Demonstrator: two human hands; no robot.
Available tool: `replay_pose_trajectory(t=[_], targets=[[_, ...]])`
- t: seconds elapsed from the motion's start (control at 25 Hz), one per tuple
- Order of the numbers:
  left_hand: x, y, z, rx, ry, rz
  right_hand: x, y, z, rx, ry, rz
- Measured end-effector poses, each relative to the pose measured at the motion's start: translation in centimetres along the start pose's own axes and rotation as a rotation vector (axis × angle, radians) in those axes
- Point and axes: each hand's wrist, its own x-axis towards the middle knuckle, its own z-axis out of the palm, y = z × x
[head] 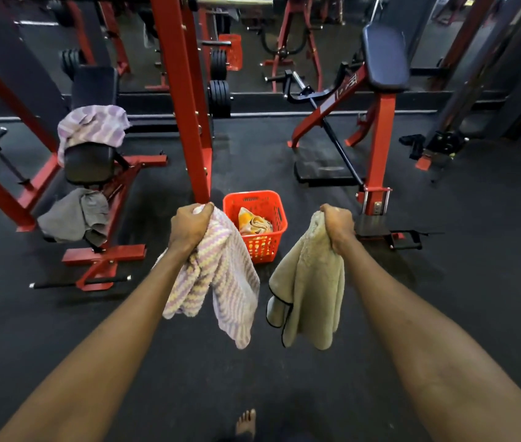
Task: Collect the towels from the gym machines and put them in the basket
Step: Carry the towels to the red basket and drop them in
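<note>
Dark gym flooring (444, 282) surrounds us. Our left hand (190, 226) grips a striped towel (220, 282), our right hand (337, 226) a beige towel (310, 282). At centre frame, the red basket (276, 205) holds one towel; two remain at left.

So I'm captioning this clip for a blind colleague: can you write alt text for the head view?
A person's left hand grips a striped purple-and-cream towel and the right hand a beige towel, both hanging above a dark gym floor. Ahead sits a red basket already holding an orange cloth; two more towels lie on a red machine at left.
</note>
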Motion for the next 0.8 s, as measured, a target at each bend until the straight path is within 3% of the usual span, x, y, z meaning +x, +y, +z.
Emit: replay_pose_trajectory(t=[0.36, 0.8], targets=[[19.9, 1.4, 7.3, 0.060, 0.022, -0.082, 21.3, -6.7, 12.9, 0.152, -0.050, 0.142], [41.0, 2.7, 10.5, 0.065, 0.064, -0.165, 39.6, -18.3, 29.2, 0.115, -0.112, 0.056]])
